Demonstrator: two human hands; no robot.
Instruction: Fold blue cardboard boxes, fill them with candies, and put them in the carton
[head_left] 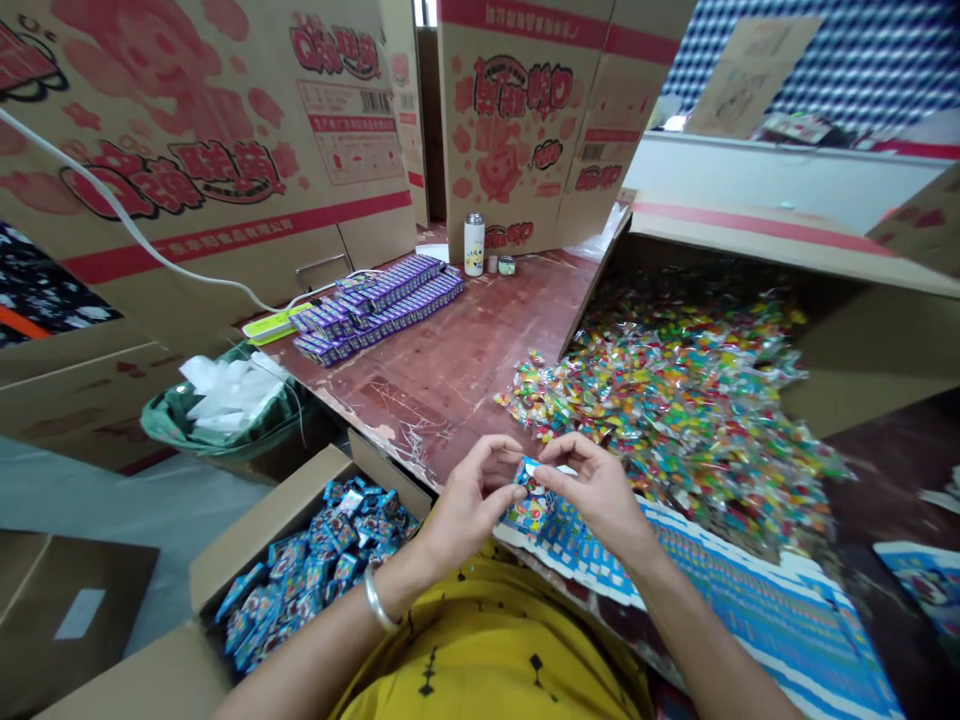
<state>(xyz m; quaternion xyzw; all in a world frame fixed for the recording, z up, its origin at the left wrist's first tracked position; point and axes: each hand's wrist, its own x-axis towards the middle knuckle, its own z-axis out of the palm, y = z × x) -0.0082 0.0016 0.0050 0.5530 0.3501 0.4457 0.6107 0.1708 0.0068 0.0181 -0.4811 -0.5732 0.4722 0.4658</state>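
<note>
Between my two hands is a small blue printed candy box (pixel 531 503), near the table's front edge. My left hand (pixel 474 498) closes on its left side with thumb and fingers. The fingers of my right hand (pixel 596 492) pinch its upper right part. Whether anything is inside the box I cannot tell. Under and right of my hands lies a long row of overlapping blue cartons (pixel 739 590). Beyond them spreads a heap of clear-wrapped colourful candies (pixel 675 400).
An open cardboard box (pixel 259 530) at lower left holds many small blue boxes (pixel 322 560). Stacked purple packs (pixel 382 305) and a white bottle (pixel 474 245) stand farther back on the red table (pixel 450 375). A green-lined bin (pixel 169 425) with white scraps stands left; large printed cartons (pixel 517 130) stand behind.
</note>
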